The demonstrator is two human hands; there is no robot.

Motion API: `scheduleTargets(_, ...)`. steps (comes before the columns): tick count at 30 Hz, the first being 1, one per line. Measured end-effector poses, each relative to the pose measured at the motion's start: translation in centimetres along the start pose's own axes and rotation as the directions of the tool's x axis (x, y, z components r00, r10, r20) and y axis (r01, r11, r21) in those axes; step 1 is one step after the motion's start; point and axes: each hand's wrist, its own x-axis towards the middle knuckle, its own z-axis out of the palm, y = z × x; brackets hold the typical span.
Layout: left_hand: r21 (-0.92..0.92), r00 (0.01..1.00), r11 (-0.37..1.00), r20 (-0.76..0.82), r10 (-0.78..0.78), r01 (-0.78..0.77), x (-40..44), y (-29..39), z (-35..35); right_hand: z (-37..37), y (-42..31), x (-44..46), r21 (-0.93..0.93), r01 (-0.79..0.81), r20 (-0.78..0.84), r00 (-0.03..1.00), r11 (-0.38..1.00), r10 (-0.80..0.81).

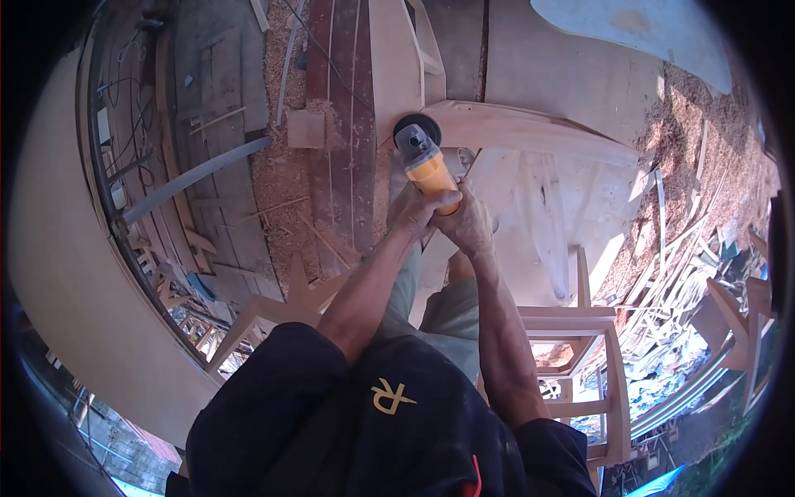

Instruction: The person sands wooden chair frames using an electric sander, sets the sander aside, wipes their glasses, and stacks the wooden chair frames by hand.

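Note:
A yellow power tool (pixel 431 173) with a grey head and a round black disc (pixel 428 125) is held out in front of my body. My left hand (pixel 416 217) is wrapped round the tool's body, close beside my right hand (pixel 469 222), which also grips it. The disc is over the joined end of a pale wooden frame, where a long curved piece (pixel 530 130) meets an upright-looking part (pixel 398 62). Whether the disc touches the wood cannot be seen.
A square wood block (pixel 306 130) lies on a reddish board (pixel 339 178) to the left. Wooden frames (pixel 614 385) stand at the lower right. Shavings (pixel 675 141) and offcuts cover ground on the right. A thin cable crosses the top, and a curved grey strip (pixel 195 177) lies left.

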Motion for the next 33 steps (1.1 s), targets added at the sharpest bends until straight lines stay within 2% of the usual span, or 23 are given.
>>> scheduleTargets(2, 0.026, 0.999, 0.999, 0.014, 0.033, -0.033, 0.6, 0.6, -0.8, 0.4, -0.6, 0.7, -0.017, -0.016, 0.018, 1.000, 1.000, 0.016)
scheduleTargets(5, 0.038, 1.000, 0.999, -0.009, 0.001, 0.000, 1.5, 0.4, -0.2, 0.0, 0.0, 1.0, -0.037, 0.029, -0.097, 0.995, 0.999, -0.033)
scheduleTargets(8, 0.065, 0.998, 0.997, 0.045, -0.054, 0.051, 1.7, 1.4, 3.7, -2.1, 0.9, 0.6, 0.041, -0.099, -0.033, 0.994, 0.994, 0.100)
scheduleTargets(9, 0.052, 0.998, 0.998, 0.049, -0.043, 0.041, 2.3, 0.6, 4.3, -2.9, 0.7, 0.3, 0.157, -0.059, -0.061, 0.996, 0.986, 0.069)
scheduleTargets(13, 0.136, 0.992, 0.986, 0.068, -0.108, 0.098, 2.7, -0.2, 5.8, -3.2, 3.4, -0.5, 0.148, 0.135, -0.217, 0.971, 0.980, -0.102)
scheduleTargets(16, 0.097, 1.000, 0.995, 0.001, -0.007, 0.007, 0.5, 0.2, 5.3, -2.4, 1.8, -1.5, 0.183, -0.012, -0.107, 0.994, 0.983, 0.032)
scheduleTargets(17, 0.055, 1.000, 0.998, 0.000, 0.010, -0.010, 0.2, -0.2, 4.1, -1.9, 1.0, -1.6, 0.115, -0.031, -0.085, 0.996, 0.993, 0.041)
scheduleTargets(20, 0.020, 0.995, 1.000, -0.093, -0.021, 0.023, -1.5, 1.2, 2.0, 0.8, 0.3, -1.0, 0.106, -0.021, -0.036, 0.999, 0.994, 0.025)
scheduleTargets(23, -0.009, 0.998, 0.999, -0.028, 0.051, -0.052, -0.7, 1.1, 0.4, 1.2, -0.6, -0.2, 0.063, 0.018, -0.037, 0.999, 0.998, -0.016)
scheduleTargets(26, 0.029, 1.000, 0.999, -0.022, -0.022, 0.023, 0.3, 1.5, 1.0, 0.4, -0.3, 0.6, 0.042, -0.016, -0.035, 0.999, 0.999, 0.017)
scheduleTargets(29, 0.064, 1.000, 0.998, -0.005, -0.003, 0.004, 1.2, 1.8, 2.3, -0.9, -0.3, 0.6, 0.031, -0.049, -0.042, 0.998, 0.998, 0.050)
scheduleTargets(33, 0.087, 0.997, 0.994, 0.032, -0.067, 0.064, 1.6, 1.7, 3.4, -1.6, 0.4, 0.1, 0.049, -0.034, -0.093, 0.995, 0.998, 0.038)
